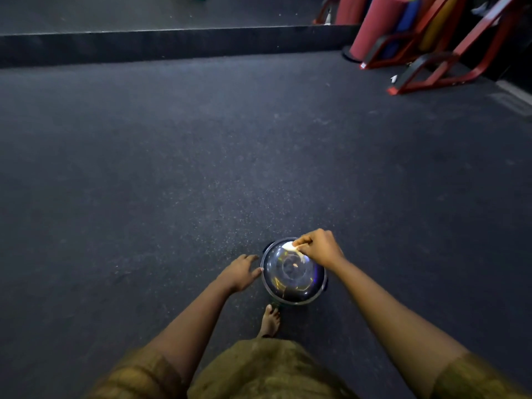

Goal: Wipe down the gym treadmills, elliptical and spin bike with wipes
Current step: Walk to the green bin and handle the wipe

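Note:
A round bin [293, 273] with a shiny domed metal lid stands on the dark gym floor just in front of my bare foot. My right hand [318, 247] is over the far rim of the lid and pinches a small white wipe [290, 246] between thumb and fingers. My left hand [241, 270] hovers at the left side of the bin, fingers loosely spread, its fingertips at the lid's edge. No treadmill, elliptical or spin bike is in view.
Dark speckled rubber flooring [201, 154] spreads ahead to a raised black step [172, 44]. At the top right stand red metal equipment frames [431, 73] and upright red rolled mats [377, 27]. My foot [270, 321] is beside the bin's base.

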`<state>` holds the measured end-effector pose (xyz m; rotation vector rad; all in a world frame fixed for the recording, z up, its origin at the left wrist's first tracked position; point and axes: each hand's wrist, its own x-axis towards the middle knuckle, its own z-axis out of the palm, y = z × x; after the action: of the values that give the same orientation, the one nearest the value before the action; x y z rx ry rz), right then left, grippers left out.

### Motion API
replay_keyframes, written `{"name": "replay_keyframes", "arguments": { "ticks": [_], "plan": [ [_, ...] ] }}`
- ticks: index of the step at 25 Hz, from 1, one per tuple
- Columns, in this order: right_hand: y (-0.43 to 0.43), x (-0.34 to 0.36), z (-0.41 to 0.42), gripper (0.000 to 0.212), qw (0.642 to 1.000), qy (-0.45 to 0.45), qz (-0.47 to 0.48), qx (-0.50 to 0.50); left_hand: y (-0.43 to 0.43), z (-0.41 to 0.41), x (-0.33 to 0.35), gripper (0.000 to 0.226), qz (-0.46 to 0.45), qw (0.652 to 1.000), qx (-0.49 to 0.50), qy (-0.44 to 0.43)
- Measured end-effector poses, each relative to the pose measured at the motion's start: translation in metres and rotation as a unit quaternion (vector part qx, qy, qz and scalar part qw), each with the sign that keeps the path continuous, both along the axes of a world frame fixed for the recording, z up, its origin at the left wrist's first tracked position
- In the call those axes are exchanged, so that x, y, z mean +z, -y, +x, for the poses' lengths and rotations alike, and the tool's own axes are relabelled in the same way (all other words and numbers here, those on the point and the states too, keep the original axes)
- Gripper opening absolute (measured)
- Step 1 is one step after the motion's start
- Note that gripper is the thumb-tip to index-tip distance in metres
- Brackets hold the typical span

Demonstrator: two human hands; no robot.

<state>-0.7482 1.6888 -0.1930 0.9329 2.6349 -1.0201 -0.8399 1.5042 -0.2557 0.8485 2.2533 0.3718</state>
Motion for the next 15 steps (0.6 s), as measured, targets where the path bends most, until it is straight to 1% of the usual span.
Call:
{"name": "replay_keyframes", "arguments": {
  "ticks": [3,7,15],
  "plan": [
    [-0.002,0.002,-0.015,0.018,1.0,-0.009,0.0,-0.003,-0.002,-0.014,0.001,0.055,0.011,1.0,0.015,0.003],
    [-0.003,0.002,-0.029,0.018,1.0,0.004,0.002,0.006,-0.005,-0.027,-0.002,0.055,0.016,1.0,0.019,0.012],
    [-0.007,0.001,-0.02,0.016,1.0,0.012,0.006,0.014,0.0,-0.022,-0.01,0.055,0.006,0.999,0.011,0.031]
  ]
}}
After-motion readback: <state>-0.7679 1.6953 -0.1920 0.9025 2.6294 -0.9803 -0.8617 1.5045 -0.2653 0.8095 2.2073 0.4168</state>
